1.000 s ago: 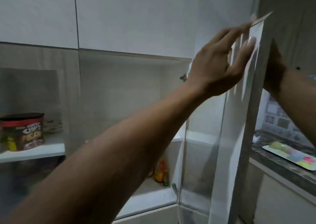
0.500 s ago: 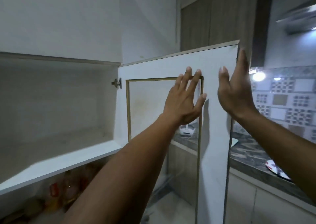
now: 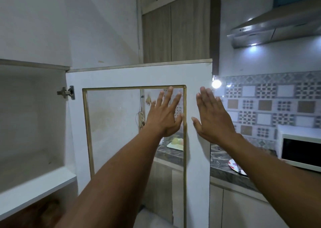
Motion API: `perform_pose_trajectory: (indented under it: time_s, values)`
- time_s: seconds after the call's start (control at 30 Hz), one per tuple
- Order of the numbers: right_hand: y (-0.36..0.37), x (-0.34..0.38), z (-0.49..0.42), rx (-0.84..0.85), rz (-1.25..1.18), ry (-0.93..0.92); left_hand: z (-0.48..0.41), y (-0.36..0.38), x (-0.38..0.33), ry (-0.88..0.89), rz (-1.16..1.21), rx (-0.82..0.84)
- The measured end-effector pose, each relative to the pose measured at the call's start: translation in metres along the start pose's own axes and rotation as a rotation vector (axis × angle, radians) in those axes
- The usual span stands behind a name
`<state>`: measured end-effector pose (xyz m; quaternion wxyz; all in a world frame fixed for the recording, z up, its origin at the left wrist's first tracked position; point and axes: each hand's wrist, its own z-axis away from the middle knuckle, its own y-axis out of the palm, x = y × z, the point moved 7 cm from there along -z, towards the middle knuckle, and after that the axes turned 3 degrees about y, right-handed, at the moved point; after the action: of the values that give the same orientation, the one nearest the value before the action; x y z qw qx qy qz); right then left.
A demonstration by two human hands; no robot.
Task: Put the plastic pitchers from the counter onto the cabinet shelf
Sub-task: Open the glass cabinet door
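Note:
The white cabinet door with a glass pane stands swung wide open in front of me. My left hand is flat with fingers spread against the pane near its right frame. My right hand is flat too, fingers together, at the door's right edge. Neither hand holds anything. The white cabinet shelf lies bare at the lower left inside the open cabinet. No pitcher is in view.
A dark stone counter runs to the right, with a patterned plate and a white microwave on it. A steel hood hangs above. Through the glass a pale tray shows on the counter.
The cabinet door has swung from half open to fully open. Both hands have followed it and now lie flat against it, and my view has turned right.

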<state>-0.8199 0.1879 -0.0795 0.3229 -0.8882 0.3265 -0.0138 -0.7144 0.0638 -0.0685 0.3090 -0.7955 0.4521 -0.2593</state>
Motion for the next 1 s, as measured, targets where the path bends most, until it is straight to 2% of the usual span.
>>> perform_pose_trajectory:
  time_s: [0.13, 0.47, 0.6, 0.77, 1.0]
  values:
    - [0.001, 0.001, -0.002, 0.021, -0.010, 0.022, -0.002, 0.006, 0.001, 0.008, -0.010, -0.007]
    - [-0.027, 0.018, 0.011, -0.036, -0.073, 0.050, 0.028, -0.026, 0.001, -0.031, -0.044, 0.111]
    - [-0.042, 0.053, 0.013, -0.070, -0.144, -0.048, 0.072, -0.044, 0.023, -0.132, -0.106, 0.202]
    - [-0.058, 0.151, 0.017, -0.003, -0.407, -0.201, 0.164, -0.090, 0.087, -0.333, -0.192, 0.282]
    - [-0.124, 0.367, 0.059, 0.204, -0.814, -0.557, 0.356, -0.205, 0.197, -0.750, -0.371, 0.374]
